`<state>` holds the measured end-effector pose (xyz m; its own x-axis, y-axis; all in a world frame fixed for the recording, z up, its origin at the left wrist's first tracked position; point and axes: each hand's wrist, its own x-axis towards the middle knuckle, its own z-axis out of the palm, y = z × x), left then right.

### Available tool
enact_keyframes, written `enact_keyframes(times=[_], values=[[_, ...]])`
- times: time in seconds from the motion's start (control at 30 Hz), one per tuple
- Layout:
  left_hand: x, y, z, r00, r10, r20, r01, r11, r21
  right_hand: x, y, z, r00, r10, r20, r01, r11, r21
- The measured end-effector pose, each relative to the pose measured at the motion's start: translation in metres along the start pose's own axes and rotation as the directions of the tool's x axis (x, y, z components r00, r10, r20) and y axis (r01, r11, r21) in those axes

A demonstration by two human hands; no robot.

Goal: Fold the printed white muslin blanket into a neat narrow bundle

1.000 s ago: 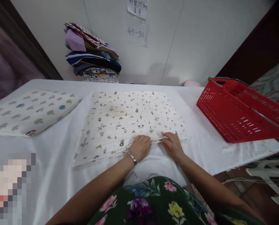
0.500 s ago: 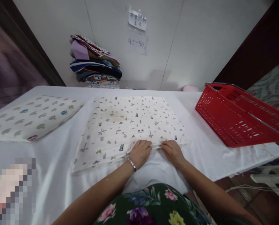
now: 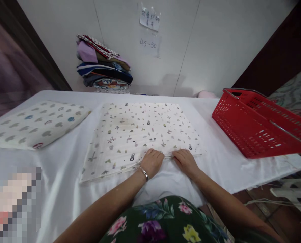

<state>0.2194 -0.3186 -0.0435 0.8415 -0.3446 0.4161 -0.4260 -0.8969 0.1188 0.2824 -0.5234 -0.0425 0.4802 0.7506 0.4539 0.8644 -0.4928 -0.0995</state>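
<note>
A folded cream cloth [image 3: 140,131] with small printed plants and figures lies flat in front of me. Both hands are at its near edge, a short gap apart. My left hand [image 3: 152,163], with a silver bracelet at the wrist, is closed on that edge, fingers curled over it. My right hand [image 3: 185,162] grips the same edge a little to the right, its thumb hidden below. Layers of the fold show between the two hands. The cloth's near left corner points toward me on the table.
A white-covered table [image 3: 211,172] holds everything. At left lies another folded cloth [image 3: 41,123] with grey cloud-like prints. A red basket [image 3: 244,128] stands at right. Behind are a stack of folded fabrics [image 3: 103,65] and a wall with paper signs [image 3: 149,32].
The camera view has shifted slightly. Both hands stay on the cloth's near edge, and the cloth lies almost as before.
</note>
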Motion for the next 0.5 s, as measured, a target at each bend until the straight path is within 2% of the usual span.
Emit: enact_keyframes(times=[0.23, 0.5], values=[[0.005, 0.003, -0.0093, 0.987, -0.1, 0.124, 0.108, 0.993, -0.056, 0.0018, 0.0003, 0.0006, 1.0, -0.002, 0.011, 0.002, 1.0, 0.008], [0.0096, 0.0067, -0.0045, 0.992, -0.027, 0.124, 0.027, 1.0, 0.002, 0.005, 0.0019, 0.0021, 0.994, 0.084, 0.069, -0.09, 0.992, 0.089]])
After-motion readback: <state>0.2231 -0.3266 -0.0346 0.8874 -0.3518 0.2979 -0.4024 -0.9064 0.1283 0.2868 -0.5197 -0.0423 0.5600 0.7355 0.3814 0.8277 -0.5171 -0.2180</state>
